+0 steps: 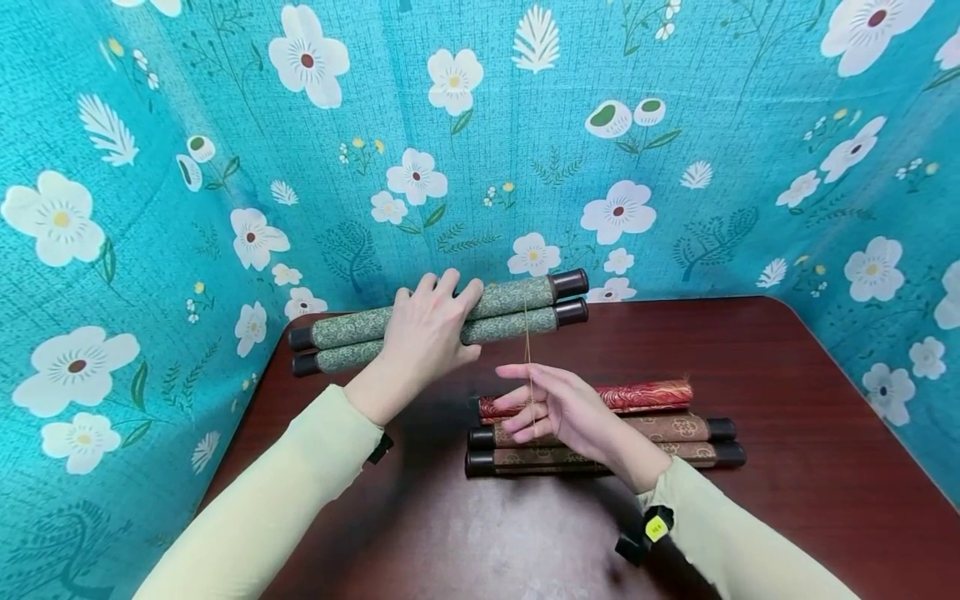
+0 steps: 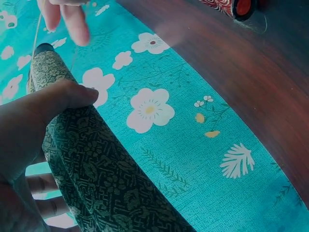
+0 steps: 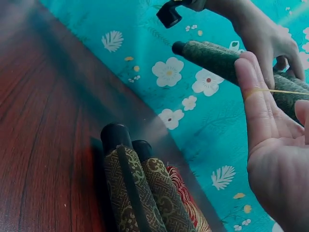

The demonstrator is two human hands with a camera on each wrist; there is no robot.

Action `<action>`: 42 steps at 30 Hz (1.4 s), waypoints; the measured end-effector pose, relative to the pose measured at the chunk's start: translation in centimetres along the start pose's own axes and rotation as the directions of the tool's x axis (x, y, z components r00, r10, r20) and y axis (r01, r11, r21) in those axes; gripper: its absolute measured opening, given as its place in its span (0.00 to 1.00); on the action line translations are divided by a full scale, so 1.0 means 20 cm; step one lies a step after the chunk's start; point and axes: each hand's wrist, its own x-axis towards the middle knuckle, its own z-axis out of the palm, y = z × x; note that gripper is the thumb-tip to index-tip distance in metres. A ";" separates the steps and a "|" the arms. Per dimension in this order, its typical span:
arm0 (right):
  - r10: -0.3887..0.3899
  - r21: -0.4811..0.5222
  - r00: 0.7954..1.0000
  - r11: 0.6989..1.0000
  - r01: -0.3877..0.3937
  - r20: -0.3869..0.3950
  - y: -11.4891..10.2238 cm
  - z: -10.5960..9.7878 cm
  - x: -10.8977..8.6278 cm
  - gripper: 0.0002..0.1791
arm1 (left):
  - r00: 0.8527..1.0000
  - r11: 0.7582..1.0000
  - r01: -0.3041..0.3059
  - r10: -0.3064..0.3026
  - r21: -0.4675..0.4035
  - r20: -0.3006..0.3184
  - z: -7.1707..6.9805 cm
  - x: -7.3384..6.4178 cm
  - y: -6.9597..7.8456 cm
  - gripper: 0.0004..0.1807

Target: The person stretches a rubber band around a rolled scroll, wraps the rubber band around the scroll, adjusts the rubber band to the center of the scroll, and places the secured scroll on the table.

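Observation:
My left hand (image 1: 427,321) grips a green patterned scroll (image 1: 517,293) of two parallel rolls with dark knobs, held tilted above the back of the table. In the left wrist view the thumb lies across the scroll (image 2: 111,169), with fingers beneath. My right hand (image 1: 573,408) is below its right end, fingers spread and fairly straight. A thin yellow band (image 1: 527,342), seemingly a rubber band, stretches from the scroll to that hand. The right wrist view shows the band (image 3: 285,92) looped over an extended finger. The right hand does not touch the rolls themselves.
Under the right hand, a brown patterned scroll (image 1: 675,429) of two dark-knobbed rolls lies on the dark red table (image 1: 817,467). Just behind it is a red scroll (image 1: 645,395), partly hidden by the hand. A blue flowered cloth (image 1: 480,167) encloses the back and sides.

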 end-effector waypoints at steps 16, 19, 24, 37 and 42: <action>-0.084 -0.081 0.982 0.994 0.071 -0.171 0.05 0.07 0.05 0.53 | 0.998 0.998 0.059 -0.059 0.019 -0.016 0.01 0.00 0.01 0.40; -0.139 -0.110 0.968 0.987 0.118 -0.207 0.06 0.07 0.05 0.58 | 0.997 0.997 0.074 -0.073 0.011 -0.020 0.02 -0.01 0.01 0.40; -0.263 -0.244 0.943 0.947 0.211 -0.205 0.09 0.05 0.04 0.66 | 0.995 0.995 0.102 -0.102 -0.020 0.006 0.02 -0.01 0.02 0.40; -0.450 -0.751 0.879 0.632 0.188 -0.159 0.11 -0.05 -0.01 0.66 | 0.975 0.983 0.173 -0.163 -0.056 0.150 0.02 0.01 0.03 0.44; -0.463 -0.848 0.883 0.496 0.185 -0.078 0.09 -0.08 -0.03 0.59 | 0.963 0.980 0.192 -0.176 -0.059 0.202 0.02 0.02 0.03 0.45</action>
